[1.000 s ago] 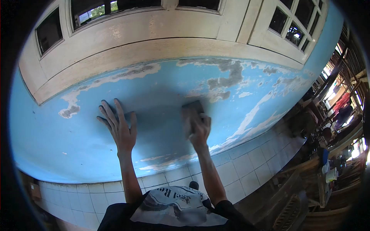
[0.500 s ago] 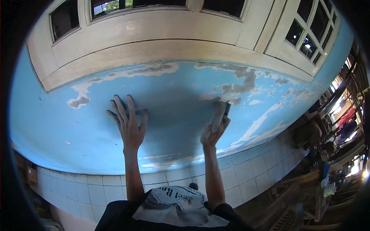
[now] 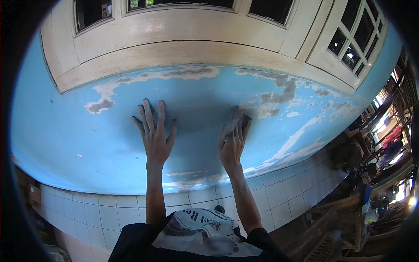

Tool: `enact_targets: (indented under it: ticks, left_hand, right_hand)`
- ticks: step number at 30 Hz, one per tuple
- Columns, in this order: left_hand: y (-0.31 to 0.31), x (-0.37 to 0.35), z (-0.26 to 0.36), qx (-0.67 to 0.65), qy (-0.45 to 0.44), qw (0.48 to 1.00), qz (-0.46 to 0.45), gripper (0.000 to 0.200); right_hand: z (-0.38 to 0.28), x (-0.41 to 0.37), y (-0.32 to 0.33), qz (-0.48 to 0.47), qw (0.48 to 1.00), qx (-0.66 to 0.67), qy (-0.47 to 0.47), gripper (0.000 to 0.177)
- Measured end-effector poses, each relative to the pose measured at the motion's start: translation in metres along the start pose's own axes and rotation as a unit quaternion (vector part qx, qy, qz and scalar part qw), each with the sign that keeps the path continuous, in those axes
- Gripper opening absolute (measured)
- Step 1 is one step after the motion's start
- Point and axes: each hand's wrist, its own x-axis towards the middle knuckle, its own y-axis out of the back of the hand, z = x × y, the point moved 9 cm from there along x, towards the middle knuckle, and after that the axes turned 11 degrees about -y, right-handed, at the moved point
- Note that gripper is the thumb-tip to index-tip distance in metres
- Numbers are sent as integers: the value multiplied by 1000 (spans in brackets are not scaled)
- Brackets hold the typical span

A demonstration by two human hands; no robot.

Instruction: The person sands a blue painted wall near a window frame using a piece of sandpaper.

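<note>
Sanding seems the step in hand: your right hand [image 3: 231, 147] pins a dark sanding block [image 3: 245, 119] flat against the blue wall [image 3: 65, 144], fingers laid over it, just left of and below a grey flaked patch [image 3: 274, 97]. Your left hand [image 3: 155, 139] lies spread on the paint further left, holding nothing. The next stroke calls for even pressure toward that patch. The window frame [image 3: 174, 52] sits close above; white tiles [image 3: 109, 214] run below, wooden furniture [image 3: 349, 209] far right
</note>
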Motion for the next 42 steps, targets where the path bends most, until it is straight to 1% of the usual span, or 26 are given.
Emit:
enact_targets:
  ticks: [1,3,4,6,7,9,11,13,14,16,17,20,22,23,25,26,27,29,31,33,34,37,38,39,41,42]
  left_hand:
    - [0,0,-1,-9,3,1000,-9,69]
    - [2,0,-2,-17,-2,1000,-9,70]
    - [3,-1,-2,-25,-3,1000,-12,70]
    - [5,-2,-3,-34,-3,999,-14,71]
    - [5,-1,-2,-43,-9,999,-14,71]
    - [8,-1,-1,-50,-10,999,-16,70]
    - [10,1,-3,-54,-10,998,-16,70]
    - [28,4,-12,-52,-27,996,65,66]
    - [29,12,-25,-50,-24,996,67,66]
    - [52,23,-48,-26,-62,981,182,57]
    - [52,31,-60,-24,-58,982,180,57]
    - [58,44,-66,59,-122,964,227,49]
    - [55,44,-63,78,-133,964,215,49]
    - [52,43,-60,95,-149,963,203,49]
    - [49,43,-62,102,-145,964,198,49]
    - [46,42,-63,107,-139,965,194,49]
    - [45,41,-62,102,-134,967,191,49]
    - [47,42,-62,101,-133,968,186,49]
    - [47,41,-61,100,-137,967,191,49]
    - [48,43,-61,100,-136,965,202,49]
    - [48,42,-61,101,-134,965,203,49]
    - [45,41,-61,99,-138,964,202,49]
    - [45,41,-62,103,-138,964,202,49]
    - [46,42,-63,105,-138,964,204,49]
    - [46,41,-61,103,-140,963,207,50]
    - [45,41,-61,102,-141,963,205,50]
  right_hand:
    - [5,-2,-4,2,1000,1,0,43]
    - [29,2,8,70,989,125,-47,49]
    - [32,5,9,69,989,125,-44,49]
    - [45,9,14,83,988,0,-127,56]
    - [41,6,12,82,989,-2,-125,56]
    - [6,-12,-3,40,998,44,-5,60]
    - [-1,-33,-20,5,1000,14,-19,60]
    - [-5,-45,-32,-3,999,30,17,54]
    - [-4,-41,-34,-4,999,31,21,54]
    - [1,-30,-29,29,998,13,56,43]
    - [6,-27,-31,25,998,15,57,43]
    - [21,-31,-46,14,992,9,127,36]
    - [11,-71,-74,-54,920,-71,382,37]
    - [21,-72,-70,-58,920,-69,380,37]
    - [55,-43,-53,-17,976,3,218,34]
    - [24,-30,-29,80,981,-1,178,33]
    - [26,-33,-33,74,981,-5,178,33]
    - [7,-66,-63,0,918,-161,363,24]
    - [12,-66,-64,-2,929,-139,344,24]
    - [27,-43,-42,112,983,-42,138,25]
    - [28,-43,-42,111,983,-45,139,25]
    - [22,-61,-67,59,957,-139,248,36]
    - [29,-52,-57,40,974,-93,204,39]
    - [22,-51,-57,42,974,-92,205,39]
    - [18,-44,-39,131,984,-84,92,30]
    - [16,-50,-46,90,990,-52,99,30]
